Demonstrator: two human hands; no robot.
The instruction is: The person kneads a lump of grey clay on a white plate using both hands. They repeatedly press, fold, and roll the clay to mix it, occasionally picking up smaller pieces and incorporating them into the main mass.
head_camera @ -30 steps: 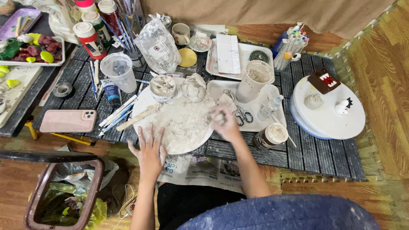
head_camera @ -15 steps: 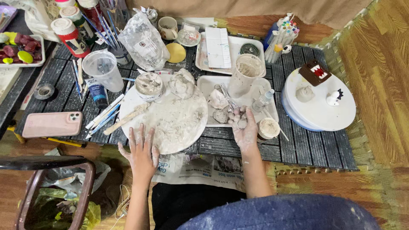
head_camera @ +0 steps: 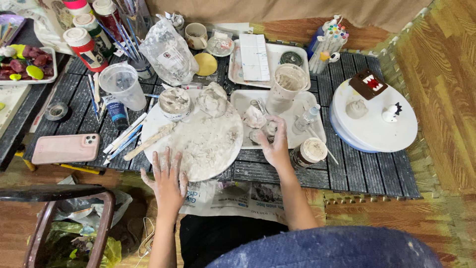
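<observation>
Nearest the body, the left hand (head_camera: 167, 181) lies flat with fingers spread, grasping nothing, its fingertips resting on the near rim of the round clay-smeared board (head_camera: 198, 139). Under its wrist and to its right a sheet of newspaper (head_camera: 233, 198) sticks out from beneath the board. Right of that hand, the right hand (head_camera: 274, 144) reaches onto the near edge of the white tray (head_camera: 297, 106); its fingers curl down among small grey clay lumps (head_camera: 255, 118), and it seems to pinch one, though the fingers hide the contact. Just right of this hand stands a small clay-crusted jar (head_camera: 308, 151). Beyond the left hand, at the board's far side, sit a clay-filled cup (head_camera: 174, 103) and a bigger clay lump (head_camera: 212, 99). Past the right hand rises a tall smeared plastic cup (head_camera: 287, 87).
</observation>
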